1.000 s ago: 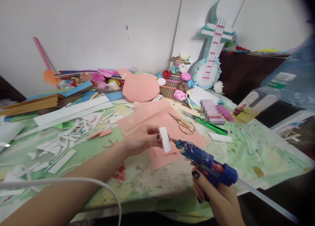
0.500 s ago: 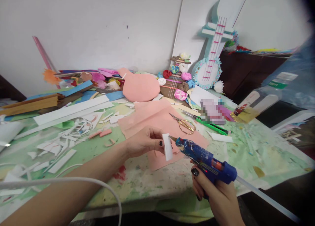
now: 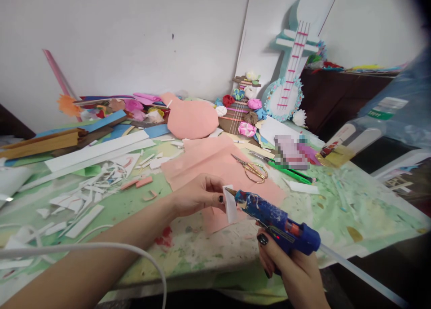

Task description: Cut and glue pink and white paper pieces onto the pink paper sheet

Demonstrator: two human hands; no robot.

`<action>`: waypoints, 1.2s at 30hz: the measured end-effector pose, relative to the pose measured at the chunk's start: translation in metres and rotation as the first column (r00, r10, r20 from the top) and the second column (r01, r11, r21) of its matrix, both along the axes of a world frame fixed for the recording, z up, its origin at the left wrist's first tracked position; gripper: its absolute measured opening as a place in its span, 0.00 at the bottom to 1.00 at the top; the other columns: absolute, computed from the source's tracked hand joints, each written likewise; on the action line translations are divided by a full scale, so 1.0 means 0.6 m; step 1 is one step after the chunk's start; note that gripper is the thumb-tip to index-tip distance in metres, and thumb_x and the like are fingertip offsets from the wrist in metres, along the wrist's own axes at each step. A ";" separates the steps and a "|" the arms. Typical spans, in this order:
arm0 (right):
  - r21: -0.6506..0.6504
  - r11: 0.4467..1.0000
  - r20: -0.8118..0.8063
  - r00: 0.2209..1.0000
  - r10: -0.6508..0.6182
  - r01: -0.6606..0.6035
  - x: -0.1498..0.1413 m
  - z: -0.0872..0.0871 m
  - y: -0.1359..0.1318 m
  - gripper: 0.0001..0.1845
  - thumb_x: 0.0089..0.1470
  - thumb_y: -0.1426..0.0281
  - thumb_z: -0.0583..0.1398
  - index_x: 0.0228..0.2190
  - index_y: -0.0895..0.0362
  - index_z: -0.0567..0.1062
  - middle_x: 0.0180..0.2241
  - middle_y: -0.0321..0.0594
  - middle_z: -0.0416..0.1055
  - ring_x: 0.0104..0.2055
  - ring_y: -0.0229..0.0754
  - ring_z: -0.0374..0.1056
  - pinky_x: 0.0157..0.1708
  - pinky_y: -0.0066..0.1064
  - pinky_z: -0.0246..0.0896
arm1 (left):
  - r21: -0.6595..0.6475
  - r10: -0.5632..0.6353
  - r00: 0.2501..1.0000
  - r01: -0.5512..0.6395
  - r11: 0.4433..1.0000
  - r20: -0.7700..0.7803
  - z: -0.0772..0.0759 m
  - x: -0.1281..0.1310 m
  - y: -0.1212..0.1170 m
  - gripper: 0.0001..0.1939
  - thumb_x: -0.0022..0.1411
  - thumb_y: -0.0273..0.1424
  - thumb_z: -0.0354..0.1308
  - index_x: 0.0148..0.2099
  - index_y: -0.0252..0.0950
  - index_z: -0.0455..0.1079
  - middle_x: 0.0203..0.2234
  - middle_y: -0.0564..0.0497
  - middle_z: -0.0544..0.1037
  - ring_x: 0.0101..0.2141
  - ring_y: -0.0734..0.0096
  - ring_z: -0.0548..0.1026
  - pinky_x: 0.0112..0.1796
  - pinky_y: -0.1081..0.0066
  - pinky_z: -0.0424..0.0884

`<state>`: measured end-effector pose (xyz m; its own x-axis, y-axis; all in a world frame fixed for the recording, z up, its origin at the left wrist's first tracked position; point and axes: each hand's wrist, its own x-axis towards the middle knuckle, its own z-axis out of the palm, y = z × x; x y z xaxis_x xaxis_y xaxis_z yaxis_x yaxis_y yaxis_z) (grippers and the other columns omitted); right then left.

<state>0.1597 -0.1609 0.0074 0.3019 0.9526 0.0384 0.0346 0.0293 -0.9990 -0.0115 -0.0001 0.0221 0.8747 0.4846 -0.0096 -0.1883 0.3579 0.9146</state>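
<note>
Between the thumb and fingers of my left hand [image 3: 198,194] is a small white strip [image 3: 230,209], held upright above the table. My right hand [image 3: 286,264] is wrapped around a blue hot glue gun [image 3: 269,212], its metal nozzle at the upper part of the strip. A long clear glue stick [image 3: 360,268] sticks out of the gun's back end. Under both hands lies a pink sheet [image 3: 208,161], with gold-handled scissors [image 3: 255,171] resting on it. Behind the sheet stands a pink rounded, lute-like shape [image 3: 191,119].
White paper scraps [image 3: 104,183] litter the left of the table. A green utility knife [image 3: 291,172] lies right of the scissors. A white cable [image 3: 128,246] loops across my left forearm. At the back stand a pale blue paper instrument [image 3: 286,93] and, to the right, a plastic bottle [image 3: 367,129].
The glue gun has moved slightly left, bringing its nozzle from the strip's edge over its upper face. The white strip has tilted a little; my left hand has barely moved.
</note>
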 end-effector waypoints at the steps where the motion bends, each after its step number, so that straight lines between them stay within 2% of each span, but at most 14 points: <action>1: -0.002 1.000 0.002 1.000 0.017 -0.017 0.002 0.000 0.000 0.14 0.54 0.59 0.61 0.29 0.58 0.72 0.13 0.31 0.56 0.16 0.33 0.54 0.15 0.27 0.50 | 0.002 -0.002 1.000 0.002 1.000 0.003 0.001 0.000 0.000 0.12 0.48 0.33 0.70 0.34 0.30 0.77 0.28 0.47 0.80 0.31 0.70 0.77 0.35 0.73 0.72; 7: 0.026 0.999 -0.002 0.999 0.038 -0.038 0.020 -0.008 -0.002 0.13 0.54 0.61 0.61 0.29 0.58 0.71 0.13 0.32 0.60 0.15 0.34 0.56 0.16 0.27 0.53 | 0.007 -0.001 0.999 0.000 1.000 0.034 0.003 0.000 0.000 0.11 0.49 0.33 0.69 0.34 0.31 0.77 0.29 0.47 0.80 0.32 0.71 0.77 0.36 0.74 0.72; 14: 0.002 1.000 -0.008 1.000 -0.020 0.020 -0.008 0.001 -0.002 0.15 0.53 0.59 0.62 0.32 0.58 0.72 0.15 0.29 0.55 0.16 0.32 0.52 0.17 0.26 0.49 | -0.023 0.019 1.000 -0.019 1.000 0.001 -0.003 0.002 0.001 0.12 0.48 0.31 0.71 0.33 0.29 0.76 0.28 0.47 0.80 0.30 0.71 0.77 0.35 0.73 0.72; 18: 0.016 0.999 -0.018 0.999 -0.031 0.031 -0.006 -0.001 0.000 0.14 0.54 0.59 0.61 0.29 0.58 0.70 0.14 0.29 0.55 0.16 0.32 0.53 0.17 0.26 0.48 | -0.001 0.005 1.000 -0.005 1.000 0.012 -0.002 0.001 0.000 0.12 0.49 0.32 0.70 0.35 0.29 0.76 0.29 0.47 0.80 0.32 0.71 0.77 0.36 0.73 0.72; 23: 0.049 0.998 0.000 0.999 0.041 -0.041 0.013 -0.007 0.003 0.14 0.55 0.60 0.60 0.28 0.58 0.70 0.13 0.31 0.59 0.15 0.33 0.55 0.15 0.27 0.52 | 0.037 -0.016 0.999 0.015 0.999 0.035 -0.001 0.000 0.001 0.11 0.51 0.32 0.68 0.36 0.30 0.77 0.33 0.45 0.81 0.34 0.70 0.77 0.36 0.73 0.71; 32: 0.032 0.998 0.049 0.997 0.060 -0.062 0.024 -0.021 -0.003 0.19 0.55 0.60 0.61 0.19 0.57 0.67 0.13 0.33 0.60 0.15 0.34 0.57 0.16 0.27 0.51 | 0.002 0.010 0.997 -0.010 1.000 0.071 0.004 0.000 0.001 0.11 0.51 0.32 0.68 0.36 0.32 0.77 0.31 0.47 0.80 0.33 0.70 0.78 0.36 0.72 0.72; 36: 0.028 0.999 0.006 0.999 0.044 -0.044 0.025 -0.020 -0.006 0.14 0.54 0.61 0.61 0.24 0.59 0.70 0.13 0.32 0.60 0.15 0.33 0.56 0.15 0.27 0.51 | 0.013 -0.005 0.997 0.004 1.000 0.071 0.003 0.000 0.000 0.09 0.53 0.31 0.67 0.36 0.31 0.77 0.32 0.46 0.80 0.33 0.71 0.78 0.35 0.74 0.72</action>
<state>0.1745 -0.1642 -0.0048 0.2595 0.9634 0.0668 0.0385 0.0588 -0.9975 -0.0115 0.0000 0.0237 0.8751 0.4803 0.0587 -0.2512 0.3473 0.9035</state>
